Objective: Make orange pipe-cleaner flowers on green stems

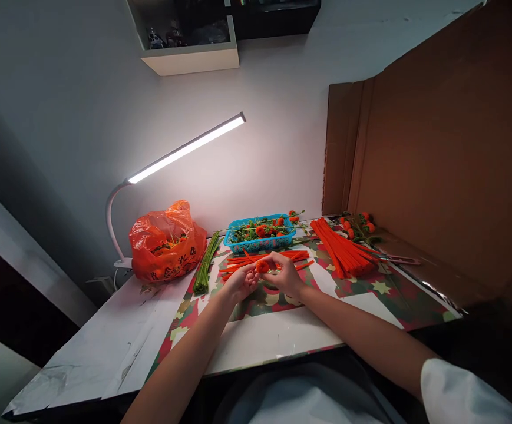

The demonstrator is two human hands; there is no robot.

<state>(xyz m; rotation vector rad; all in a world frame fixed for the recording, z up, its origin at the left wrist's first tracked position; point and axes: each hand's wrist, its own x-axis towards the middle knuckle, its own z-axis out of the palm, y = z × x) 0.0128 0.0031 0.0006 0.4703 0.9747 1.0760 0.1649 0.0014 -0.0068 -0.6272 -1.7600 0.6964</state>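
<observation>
Between my two hands is a small orange pipe cleaner coil (pixel 262 267), with a loose end sticking up to the left. My left hand (pixel 241 282) pinches it from the left, palm turned partly up and fingers curled. From the right, my right hand (pixel 286 275) grips it between thumb and index finger. Loose orange-red pipe cleaners (pixel 297 255) lie on the table just behind my hands. Past them stands a blue basket (pixel 260 243) with orange pompom-like flowers and green stems in it.
A bundle of green pipe cleaners (pixel 203 274) lies left, beside an orange plastic bag (pixel 167 247). To the right are a thick orange-red bundle (pixel 342 250), more orange flowers (pixel 366 224) and scissors (pixel 401 259). A lit lamp (pixel 189 150) hangs overhead; cardboard (pixel 436 159) walls the right.
</observation>
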